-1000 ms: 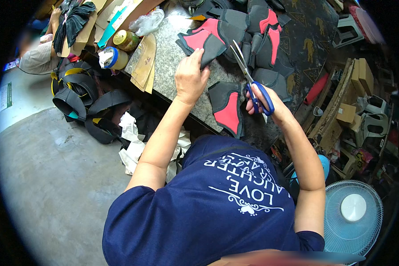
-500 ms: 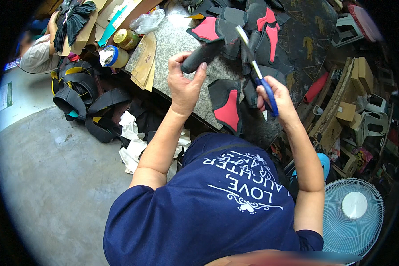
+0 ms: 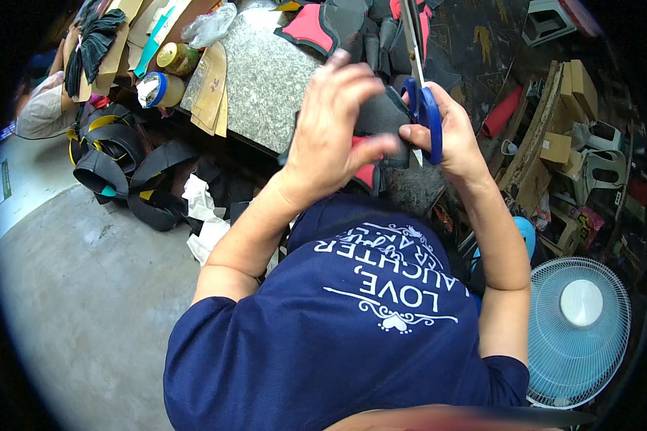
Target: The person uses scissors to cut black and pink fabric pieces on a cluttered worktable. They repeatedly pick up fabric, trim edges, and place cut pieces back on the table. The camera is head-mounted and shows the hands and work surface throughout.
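Observation:
My right hand (image 3: 456,136) is closed on a pair of scissors (image 3: 433,126) with blue handles, their blades pointing up and away from me. Across from it, my left hand (image 3: 331,122) is raised with fingers spread, slightly blurred, and nothing shows in its grip. A dark grey fabric piece (image 3: 382,113) lies between the hands, close to the scissor handles; whether the right fingers touch it I cannot tell. Partly hidden behind my left hand is a black-and-red cut piece (image 3: 364,177). Farther off, another black-and-red piece (image 3: 310,27) lies among several similar pieces.
The grey speckled tabletop (image 3: 266,79) has tan pattern pieces (image 3: 210,97) and a blue-lidded jar (image 3: 159,90) at its left edge. Black bands (image 3: 122,161) are heaped at left. A fan (image 3: 579,334) stands at lower right, below stools and boxes (image 3: 579,86). Another person's sleeve (image 3: 42,111) shows far left.
My left hand has let go of the dark piece it held and opened, coming nearer to the right hand. The scissors have turned more upright. The whole view has shifted slightly.

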The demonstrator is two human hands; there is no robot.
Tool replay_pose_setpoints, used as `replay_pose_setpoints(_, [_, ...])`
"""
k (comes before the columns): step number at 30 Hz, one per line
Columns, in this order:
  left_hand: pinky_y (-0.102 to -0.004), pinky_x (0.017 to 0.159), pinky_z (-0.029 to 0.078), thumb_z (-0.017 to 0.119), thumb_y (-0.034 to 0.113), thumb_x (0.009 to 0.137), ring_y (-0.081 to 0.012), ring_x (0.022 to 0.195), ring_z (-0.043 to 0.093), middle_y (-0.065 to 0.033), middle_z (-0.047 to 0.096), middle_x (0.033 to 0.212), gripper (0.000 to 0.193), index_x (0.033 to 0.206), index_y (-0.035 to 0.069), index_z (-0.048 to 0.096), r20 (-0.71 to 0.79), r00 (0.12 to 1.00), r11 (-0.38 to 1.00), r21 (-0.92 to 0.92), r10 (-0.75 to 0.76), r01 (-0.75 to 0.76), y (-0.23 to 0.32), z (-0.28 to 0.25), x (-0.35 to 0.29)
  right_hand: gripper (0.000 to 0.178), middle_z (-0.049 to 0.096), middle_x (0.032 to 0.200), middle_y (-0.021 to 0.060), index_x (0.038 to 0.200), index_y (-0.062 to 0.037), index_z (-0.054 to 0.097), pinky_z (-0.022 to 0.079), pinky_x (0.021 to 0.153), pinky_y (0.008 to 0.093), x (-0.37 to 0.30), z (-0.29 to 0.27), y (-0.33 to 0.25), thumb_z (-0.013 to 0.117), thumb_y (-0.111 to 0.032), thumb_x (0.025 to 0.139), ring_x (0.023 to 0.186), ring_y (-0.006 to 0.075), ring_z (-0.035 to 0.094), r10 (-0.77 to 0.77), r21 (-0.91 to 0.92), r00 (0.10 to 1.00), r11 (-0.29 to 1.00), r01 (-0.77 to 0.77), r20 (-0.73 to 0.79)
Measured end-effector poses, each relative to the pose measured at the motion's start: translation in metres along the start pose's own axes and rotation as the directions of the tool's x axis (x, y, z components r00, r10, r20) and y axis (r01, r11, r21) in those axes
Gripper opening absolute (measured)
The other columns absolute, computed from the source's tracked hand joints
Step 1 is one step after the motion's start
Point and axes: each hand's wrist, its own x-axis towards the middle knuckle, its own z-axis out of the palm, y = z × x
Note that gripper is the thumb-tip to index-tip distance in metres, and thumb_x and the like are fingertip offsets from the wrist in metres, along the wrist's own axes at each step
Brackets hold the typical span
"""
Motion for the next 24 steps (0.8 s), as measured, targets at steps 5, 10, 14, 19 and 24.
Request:
replay_pose_setpoints(5, [-0.0281,0.071,0.053,0.073,0.019,0.080,-0.0155,0.075,0.065,-0.0108,0.068,0.079,0.035,0.103,-0.006,0.065,0.441,0.738,0.628,-0.395,-0.511,0.670,-0.008,0.001,0.006,0.035,0.056,0.091,-0.0011,0.105,-0.0037,0.055,0.044,0.072,0.0199,-0.013,-0.006,0.009,0.073,-0.005,0.075,0.079,0.0049,0.052,-0.118,-0.055,0.992,0.991,0.120,0.050])
replay_pose_setpoints(10, [-0.0219,0.069,0.052,0.072,0.013,0.081,-0.0081,0.074,0.062,-0.0060,0.068,0.084,0.027,0.099,-0.007,0.066,0.537,0.663,0.346,-0.578,-0.521,0.739,-0.021,-0.006,0.007,0.044,0.055,0.071,0.0015,0.094,-0.0044,0.052,0.044,0.059,0.0220,-0.037,-0.036,0.022,0.068,-0.044,0.083,0.063,0.0089,0.055,0.236,-0.033,0.931,0.971,-0.237,0.279])
replay_pose_setpoints(14, [-0.0213,0.069,0.052,0.072,0.013,0.081,-0.0084,0.074,0.062,-0.0065,0.068,0.085,0.029,0.100,-0.008,0.065,0.545,0.649,0.329,-0.573,-0.531,0.751,-0.024,-0.007,0.007,0.063,0.052,0.075,0.0015,0.094,-0.0031,0.051,0.043,0.060,0.0219,-0.054,-0.042,0.033,0.068,-0.061,0.074,0.065,0.0087,0.053,0.296,-0.096,0.890,0.955,-0.281,0.347])
replay_pose_setpoints(19, [-0.0211,0.068,0.051,0.073,0.013,0.081,-0.0078,0.073,0.061,-0.0062,0.067,0.083,0.029,0.099,-0.008,0.065,0.562,0.643,0.354,-0.543,-0.520,0.762,-0.020,-0.008,0.009,0.021,0.052,0.067,-0.0020,0.085,-0.0047,0.051,0.043,0.056,0.0210,-0.058,-0.045,0.026,0.066,-0.019,0.080,0.062,0.0054,0.051,0.287,-0.175,0.919,0.953,-0.246,0.270])
replay_pose_setpoints(24, [-0.0209,0.067,0.050,0.072,0.015,0.080,-0.0073,0.071,0.060,-0.0052,0.067,0.082,0.029,0.098,-0.007,0.066,0.565,0.650,0.372,-0.536,-0.509,0.758,-0.019,-0.009,0.008,0.023,0.053,0.064,-0.0040,0.082,-0.0054,0.053,0.044,0.052,0.0196,-0.062,-0.045,0.021,0.071,-0.019,0.080,0.056,0.0031,0.052,0.342,-0.205,0.918,0.931,-0.302,0.202])
